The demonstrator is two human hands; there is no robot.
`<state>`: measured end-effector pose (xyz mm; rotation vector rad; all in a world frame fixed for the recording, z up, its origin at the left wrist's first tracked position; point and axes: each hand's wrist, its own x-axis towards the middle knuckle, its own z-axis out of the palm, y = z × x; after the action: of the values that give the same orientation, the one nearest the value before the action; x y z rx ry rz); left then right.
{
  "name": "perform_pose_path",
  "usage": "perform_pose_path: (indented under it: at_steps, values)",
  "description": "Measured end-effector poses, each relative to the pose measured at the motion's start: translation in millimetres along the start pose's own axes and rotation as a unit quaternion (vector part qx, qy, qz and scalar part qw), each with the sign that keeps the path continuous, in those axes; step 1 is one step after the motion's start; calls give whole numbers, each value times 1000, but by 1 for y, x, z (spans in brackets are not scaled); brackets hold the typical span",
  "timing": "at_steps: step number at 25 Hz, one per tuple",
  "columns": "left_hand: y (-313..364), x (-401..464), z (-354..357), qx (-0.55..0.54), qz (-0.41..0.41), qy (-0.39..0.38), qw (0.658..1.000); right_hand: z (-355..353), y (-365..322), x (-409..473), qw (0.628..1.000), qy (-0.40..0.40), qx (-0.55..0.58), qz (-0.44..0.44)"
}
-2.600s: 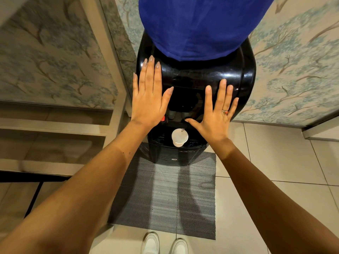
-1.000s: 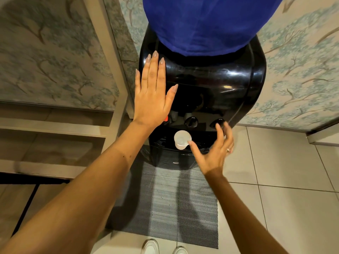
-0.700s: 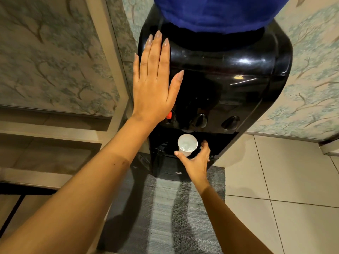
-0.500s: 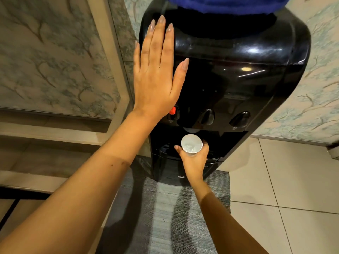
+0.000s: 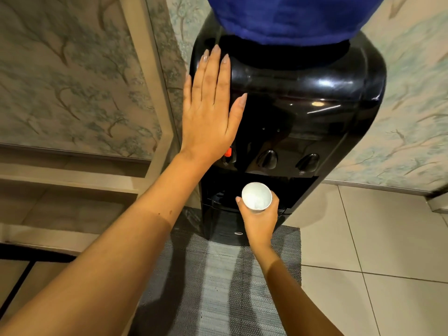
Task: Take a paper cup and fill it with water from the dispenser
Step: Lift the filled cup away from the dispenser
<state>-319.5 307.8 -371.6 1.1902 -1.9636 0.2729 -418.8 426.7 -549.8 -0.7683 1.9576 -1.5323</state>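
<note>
A black water dispenser (image 5: pixel 303 112) stands in front of me with a blue-covered bottle (image 5: pixel 291 18) on top. Its front carries three taps: one with a red tab (image 5: pixel 228 154), a middle one (image 5: pixel 268 158) and a right one (image 5: pixel 309 162). My right hand (image 5: pixel 260 221) is wrapped around a white paper cup (image 5: pixel 256 196), held upright just in front of the tap recess, below the middle tap. The cup's inside looks pale; I cannot tell if water is in it. My left hand (image 5: pixel 209 107) lies flat and spread against the dispenser's upper left side.
A grey woven mat (image 5: pixel 218 287) lies on the tiled floor (image 5: pixel 375 238) under the dispenser. Beige shelving (image 5: pixel 72 175) stands to the left, and tree-patterned wallpaper (image 5: pixel 412 105) covers the wall behind.
My right hand dropped from the dispenser's front to the cup on the drip tray, closed around it and lifted it slightly. The left hand stayed flat on the dispenser.
</note>
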Motion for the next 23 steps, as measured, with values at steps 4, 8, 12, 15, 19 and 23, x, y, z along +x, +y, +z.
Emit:
perform_pose_path:
  at_steps: [4, 8, 12, 15, 19, 23]
  values:
    - [5, 2, -18, 17, -11, -85, 996, -39, -51, -20, 999, -30, -6, -16]
    - [8, 10, -46, 32, -8, -199, 979, -71, -113, -36, 998, -49, -23, -31]
    - [28, 31, -96, -48, -80, -318, 943, -98, -190, -51, 994, -87, -30, -66]
    - [56, 47, -148, -312, -278, -368, 831, -116, -256, -59, 988, -113, -28, -97]
    - [76, 77, -216, -475, -355, -454, 665, -129, -337, -68, 979, -160, -16, -129]
    - [73, 120, -295, -474, -329, -468, 670, -132, -418, -89, 960, -225, -13, -164]
